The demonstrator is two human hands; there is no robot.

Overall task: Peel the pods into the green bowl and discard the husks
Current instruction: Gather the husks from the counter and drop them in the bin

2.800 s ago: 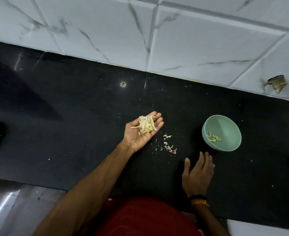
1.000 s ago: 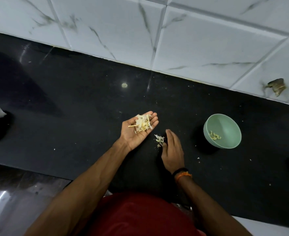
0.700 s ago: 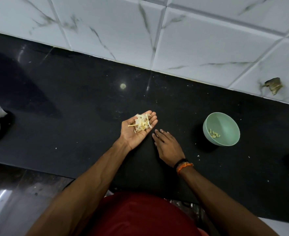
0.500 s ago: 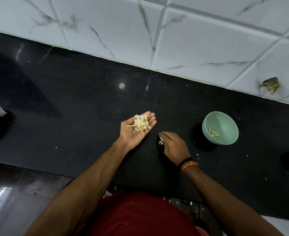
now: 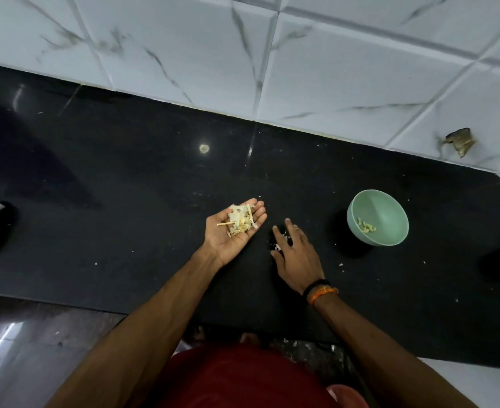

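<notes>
- The black counter [image 5: 125, 201] runs along the tiled wall, flecked with crumbs
- The green bowl [image 5: 390, 207] sits toward the counter's right end, a few peeled kernels [image 5: 366, 226] inside
- The left hand [image 5: 234, 231] lies palm up mid-counter, fingers relaxed apart, cupping a heap of husks [image 5: 241, 220]
- The right hand [image 5: 297, 254] lies flat, fingers straight, on loose husk scraps [image 5: 277, 246] near the front edge
- The husks look papery, light and brittle; they are best swept together and pinched gently, as they will scatter easily
</notes>
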